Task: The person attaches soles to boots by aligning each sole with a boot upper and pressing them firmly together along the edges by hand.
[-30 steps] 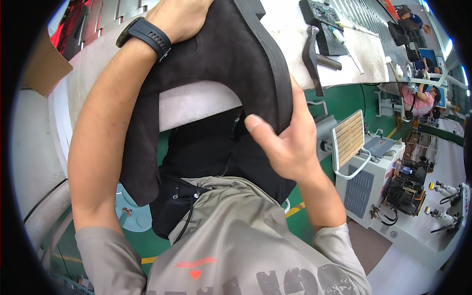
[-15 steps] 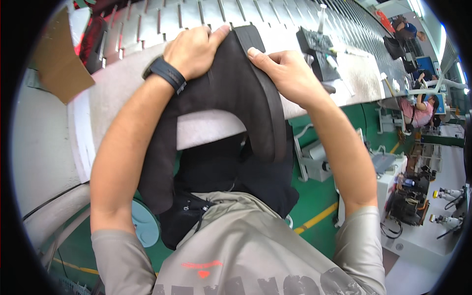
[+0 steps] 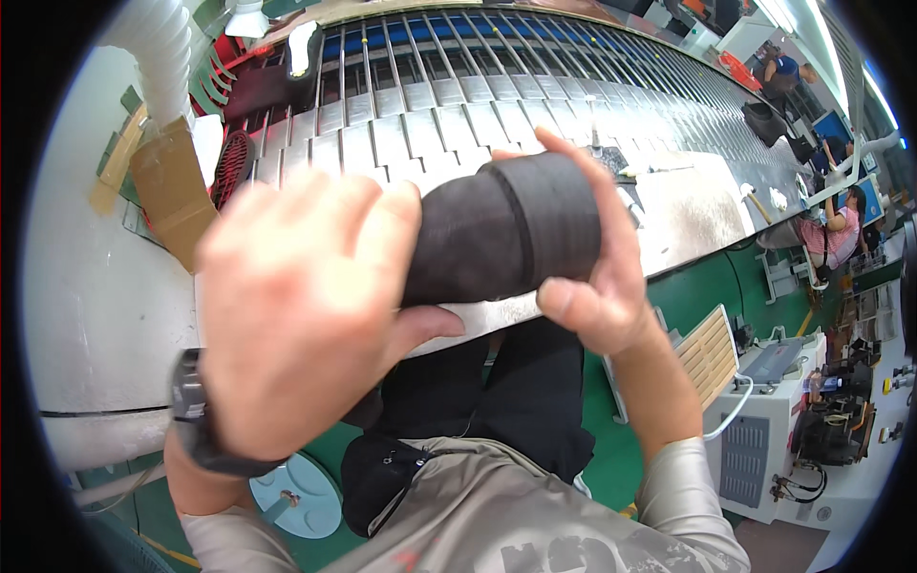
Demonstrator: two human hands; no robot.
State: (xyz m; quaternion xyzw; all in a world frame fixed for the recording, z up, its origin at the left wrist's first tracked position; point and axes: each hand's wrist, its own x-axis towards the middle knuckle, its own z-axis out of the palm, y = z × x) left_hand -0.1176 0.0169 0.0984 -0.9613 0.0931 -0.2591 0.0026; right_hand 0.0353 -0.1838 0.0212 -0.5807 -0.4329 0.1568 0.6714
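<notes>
A dark brown boot [image 3: 470, 234] is raised in front of me above the bench, lying roughly crosswise with its black sole end toward the right. My left hand [image 3: 306, 296], somewhat blurred, is closed over the boot's left part and hides it. My right hand [image 3: 611, 267] cups the sole end, thumb below and fingers behind. Much of the shaft is hidden behind my left hand and wrist.
Beyond the pale bench edge runs a slatted metal conveyor [image 3: 430, 115]. A shoe [image 3: 304, 57] with a white sole lies at its far left, near a cardboard piece [image 3: 172, 196]. A hammer [image 3: 757, 202] lies at right. A round blue-green stool [image 3: 298, 497] stands below left. Other people sit far right.
The boot has turned from lying with its shaft hanging over the bench edge to being lifted toward me, sole end rightward. My left hand has shifted down and closer; my right hand now cups the sole.
</notes>
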